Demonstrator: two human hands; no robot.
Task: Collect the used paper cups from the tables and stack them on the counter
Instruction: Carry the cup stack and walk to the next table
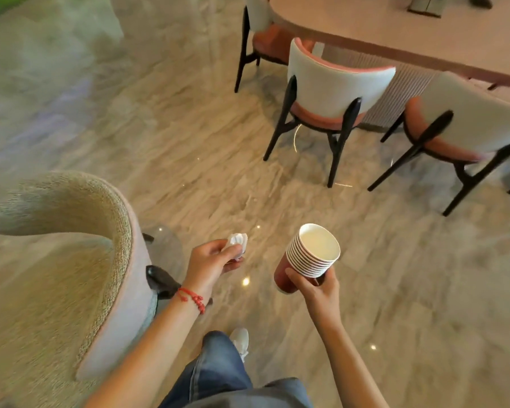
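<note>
I see the right hand (315,285) curled around a nested stack of red paper cups (308,257), thumb on the near wall, fingers wrapped behind and hidden. The stack tilts away from the wrist; its white rolled rims form close ridges, and the top cup shows a smooth, pale interior. The cup count I cannot settle, since the hand covers the lower walls. The left hand (211,265) pinches a crumpled white paper napkin (236,242) between thumb and fingers; a red braided bracelet (192,298) circles that wrist. Left of the napkin grip curves a boucle armchair (65,260), coarse-looped, its front cut off by the frame edge. Beyond the cup grip lies glossy veined marble floor (174,142), open between the hands and three dining chairs (336,86) with white shell backs, salmon seats and black tapered legs, drawn against a pink rounded table (395,33). The far objects on it are blurred.
</note>
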